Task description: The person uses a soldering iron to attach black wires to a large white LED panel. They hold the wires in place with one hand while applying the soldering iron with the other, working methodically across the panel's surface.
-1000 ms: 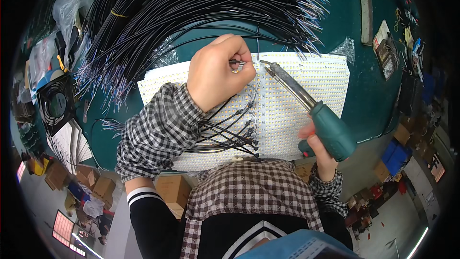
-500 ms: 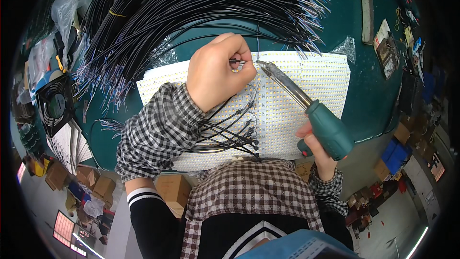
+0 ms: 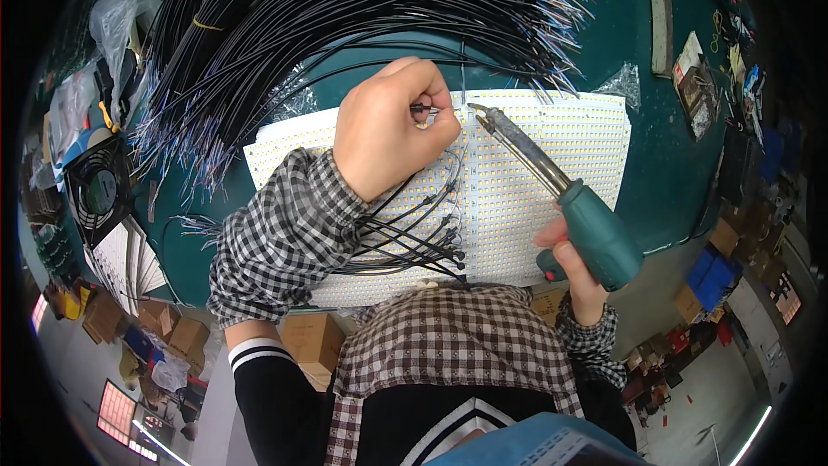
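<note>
My left hand (image 3: pixel 388 125) is closed in a pinch on a thin black cable (image 3: pixel 420 109) above the upper part of a white LED board sheet (image 3: pixel 552 164). The cable's wire ends are mostly hidden by my fingertips. My right hand (image 3: pixel 580 276) grips the handle of a green soldering gun (image 3: pixel 604 237). Its metal tip points up and left, a little to the right of my left fingertips and near the board's middle seam. Several short black cables (image 3: pixel 418 250) lie over the board's lower left, with thin wires running toward that seam.
A large bundle of black cables (image 3: pixel 362 9) with stripped coloured ends covers the back of the green table (image 3: pixel 668 155). At the left stand a black fan (image 3: pixel 97 190) and a stack of white strips (image 3: pixel 129 263). A small residue-covered box (image 3: pixel 695 91) and a long bar (image 3: pixel 659 13) lie at the right.
The soldering gun has shifted slightly right, so its tip is farther from my left fingertips. My left hand has barely moved and still pinches the cable.
</note>
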`<state>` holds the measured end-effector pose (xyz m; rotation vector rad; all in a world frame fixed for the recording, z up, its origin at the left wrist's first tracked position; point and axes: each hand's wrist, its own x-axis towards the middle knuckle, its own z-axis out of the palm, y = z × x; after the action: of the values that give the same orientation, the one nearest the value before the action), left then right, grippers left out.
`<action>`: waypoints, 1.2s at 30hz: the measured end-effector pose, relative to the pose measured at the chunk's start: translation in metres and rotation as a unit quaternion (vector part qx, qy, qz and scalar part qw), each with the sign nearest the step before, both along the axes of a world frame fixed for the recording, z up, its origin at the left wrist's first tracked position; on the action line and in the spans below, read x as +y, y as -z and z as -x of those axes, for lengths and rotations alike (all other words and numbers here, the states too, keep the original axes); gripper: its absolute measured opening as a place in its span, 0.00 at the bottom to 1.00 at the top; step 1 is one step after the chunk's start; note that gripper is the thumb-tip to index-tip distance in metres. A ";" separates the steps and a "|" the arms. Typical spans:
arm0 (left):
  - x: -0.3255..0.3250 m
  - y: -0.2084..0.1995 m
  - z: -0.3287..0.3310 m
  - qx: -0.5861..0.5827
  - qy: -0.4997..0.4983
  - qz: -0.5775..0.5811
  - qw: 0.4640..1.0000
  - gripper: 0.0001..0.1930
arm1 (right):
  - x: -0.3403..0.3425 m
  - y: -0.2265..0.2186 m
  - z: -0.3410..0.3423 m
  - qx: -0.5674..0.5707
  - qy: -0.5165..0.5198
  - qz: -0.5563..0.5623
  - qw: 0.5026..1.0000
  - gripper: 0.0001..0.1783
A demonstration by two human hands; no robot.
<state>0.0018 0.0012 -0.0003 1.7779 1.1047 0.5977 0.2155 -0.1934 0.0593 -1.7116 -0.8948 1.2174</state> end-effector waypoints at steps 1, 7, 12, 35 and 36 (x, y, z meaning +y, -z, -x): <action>0.000 0.000 0.000 0.001 -0.001 0.002 1.000 0.07 | -0.001 0.001 -0.001 -0.008 -0.007 -0.001 1.000 0.20; -0.001 -0.002 0.002 0.011 0.017 0.005 1.000 0.07 | 0.002 -0.006 0.001 0.005 0.006 0.032 0.999 0.15; -0.017 -0.040 0.017 0.057 0.026 -0.222 0.973 0.10 | 0.002 -0.016 0.000 0.007 0.003 0.043 0.999 0.25; -0.035 -0.028 0.018 0.027 0.008 -0.043 0.999 0.04 | -0.015 -0.004 -0.007 0.047 0.006 -0.036 0.998 0.33; -0.036 -0.029 0.016 0.021 -0.012 -0.017 1.000 0.04 | -0.015 -0.004 -0.007 0.047 0.008 -0.037 0.998 0.33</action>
<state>-0.0140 -0.0351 0.0282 1.8159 1.1524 0.6008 0.2222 -0.2084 0.0629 -1.5873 -0.8560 1.2293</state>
